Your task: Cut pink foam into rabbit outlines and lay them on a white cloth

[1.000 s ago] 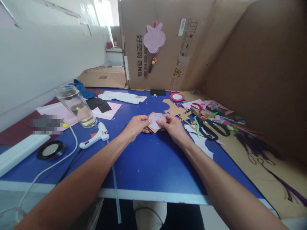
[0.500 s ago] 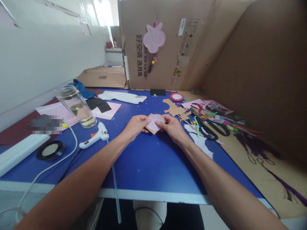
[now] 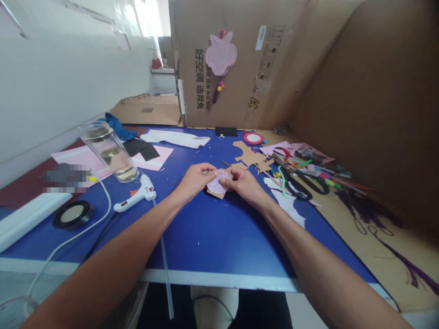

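A pale pink paper disc (image 3: 217, 183) marked with thin purple lines radiating from its middle sits tilted on a brown cardboard piece (image 3: 215, 193), whose corner shows below it. Both lie just above the middle of the blue counter (image 3: 206, 237), held between the person's hands. The left hand (image 3: 195, 180) pinches the disc's left edge between thumb and bent fingers, and the right hand (image 3: 242, 183) presses in from the other side, so both grips are closed on the paper and the hands nearly touch.

Just right of the hands lie brown cardboard cut-offs (image 3: 248, 155), then black-handled scissors (image 3: 302, 185) among green pipe cleaners (image 3: 281, 183) and paper scraps. To the left, a white hot glue gun (image 3: 137, 195) rests beside a clear glue stick (image 3: 163, 256). Beyond it stand a glass tumbler (image 3: 109, 153) holding liquid and a pink sheet (image 3: 154, 157). A black tape roll (image 3: 73, 214) lies nearer the counter's left edge.
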`<state>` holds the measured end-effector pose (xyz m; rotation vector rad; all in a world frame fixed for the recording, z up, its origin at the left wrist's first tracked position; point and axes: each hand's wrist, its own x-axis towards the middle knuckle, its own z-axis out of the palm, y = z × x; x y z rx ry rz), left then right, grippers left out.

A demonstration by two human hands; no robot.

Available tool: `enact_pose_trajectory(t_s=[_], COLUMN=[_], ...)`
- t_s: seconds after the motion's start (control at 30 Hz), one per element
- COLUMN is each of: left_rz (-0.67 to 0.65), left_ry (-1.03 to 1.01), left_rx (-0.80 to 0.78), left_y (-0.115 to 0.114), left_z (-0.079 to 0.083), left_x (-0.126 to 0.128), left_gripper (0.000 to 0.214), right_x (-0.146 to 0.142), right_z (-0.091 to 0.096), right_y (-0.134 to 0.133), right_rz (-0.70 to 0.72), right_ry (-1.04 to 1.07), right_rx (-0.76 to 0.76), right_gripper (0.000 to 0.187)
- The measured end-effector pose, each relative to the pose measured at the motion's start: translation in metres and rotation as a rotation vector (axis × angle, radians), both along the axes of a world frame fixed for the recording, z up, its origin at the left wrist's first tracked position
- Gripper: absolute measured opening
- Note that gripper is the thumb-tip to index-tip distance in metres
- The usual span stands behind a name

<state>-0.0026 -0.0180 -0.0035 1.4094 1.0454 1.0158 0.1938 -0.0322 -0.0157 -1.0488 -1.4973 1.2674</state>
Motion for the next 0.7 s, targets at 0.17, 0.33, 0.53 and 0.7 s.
enact_pose_trajectory(t_s=[0.17, 0.33, 0.53, 0.7], left_rz=[0.044, 0.018, -0.016, -0.038], left_ry=[0.034, 0.004, 0.031, 0.049], left_rx=[0.058, -0.018, 0.017, 0.010], left_y=[-0.0001, -0.0016, -0.0020, -0.0032], left_z=[0.0001, 0.0029, 0.0020, 0.0008], left_x=[0.0002, 0.0020, 0.0014, 0.0018], left_gripper=[0.024, 0.029, 0.031, 0.033], right_x=[-0.0009, 0.0021, -0.0002, -0.0014], right_z=[-0.0007, -0.0042, -0.0023, 0.0003], right_y=[0.0001, 0.0034, 0.0023, -0.0003], right_rz=[-0.018, -0.111, -0.054, -0.085], right_ry=[0.020, 0.153, 0.124, 0.108], right_rx=[-0.026, -0.046, -0.019, 0.003], right_gripper=[0.041, 0.045, 0.044, 0.043])
